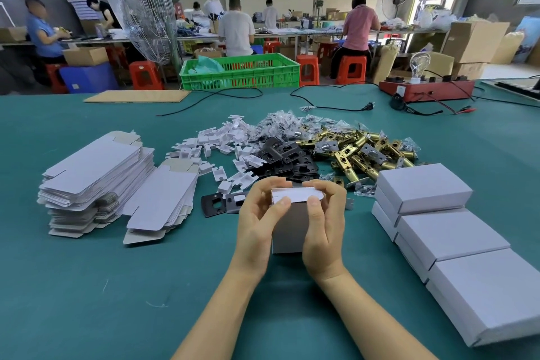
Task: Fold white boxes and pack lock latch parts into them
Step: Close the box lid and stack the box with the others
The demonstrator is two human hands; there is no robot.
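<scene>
Flat box blanks [96,181]: stacked at bench left, within reach. Left hand [257,222] and right hand [323,225]: both gripped the upright white box [287,225] at centre, thumbs pressing its top flap shut. Latch parts [362,152]: heaped just behind. Finished boxes [438,222]: rowed right.

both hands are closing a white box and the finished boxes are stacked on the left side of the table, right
Not quite. The head view shows the left hand and right hand closing the white box, but the finished boxes are stacked on the right; the flat unfolded boxes are on the left.
</scene>
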